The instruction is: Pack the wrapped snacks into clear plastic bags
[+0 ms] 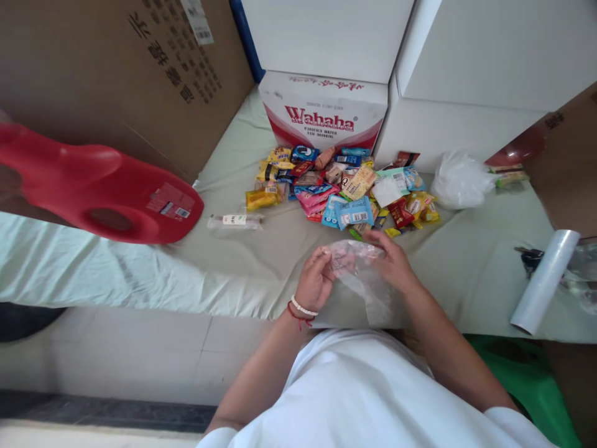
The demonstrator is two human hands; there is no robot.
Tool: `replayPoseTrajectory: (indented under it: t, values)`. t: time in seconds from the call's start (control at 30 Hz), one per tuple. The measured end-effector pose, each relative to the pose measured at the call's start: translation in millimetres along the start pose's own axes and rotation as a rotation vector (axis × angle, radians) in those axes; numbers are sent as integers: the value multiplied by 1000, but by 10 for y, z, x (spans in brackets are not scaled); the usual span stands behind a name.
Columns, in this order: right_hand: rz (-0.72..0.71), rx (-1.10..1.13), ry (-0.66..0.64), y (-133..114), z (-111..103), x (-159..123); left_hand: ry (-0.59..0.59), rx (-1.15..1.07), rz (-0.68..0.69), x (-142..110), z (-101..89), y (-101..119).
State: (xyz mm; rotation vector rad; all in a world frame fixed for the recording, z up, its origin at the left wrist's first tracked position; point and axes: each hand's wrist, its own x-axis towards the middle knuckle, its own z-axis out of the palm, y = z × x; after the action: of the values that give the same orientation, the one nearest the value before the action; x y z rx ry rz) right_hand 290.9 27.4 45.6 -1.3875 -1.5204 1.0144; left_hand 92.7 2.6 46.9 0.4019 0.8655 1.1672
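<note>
The left hand (317, 280) pinches the left end of a clear plastic bag (357, 264), which spans the gap between both hands over the worktop (275, 264), its loose part trailing toward the body. The right hand (394, 261), at the bag's right side, grip unclear, is nearer the snack heap (361, 183) just beyond.

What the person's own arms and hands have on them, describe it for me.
The left hand is ungloved, with a whitish beaded bracelet and a thin red cord at its wrist. The right hand is ungloved, its wrist without bracelets. Short white sleeves leave both forearms uncovered.
</note>
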Motion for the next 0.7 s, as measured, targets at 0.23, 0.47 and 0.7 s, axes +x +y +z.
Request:
replayPoseTrajectory:
  t: [0.23,0.47,0.7]
  values:
    - [420,455,-151,-54,27,0,247,432,222,402,-214,20]
    - [418,445,-22,-85,123,-85,86,967,650,118,-177,90]
    - [99,64,115,-161,129,-171,-160,634,335,18,192,26]
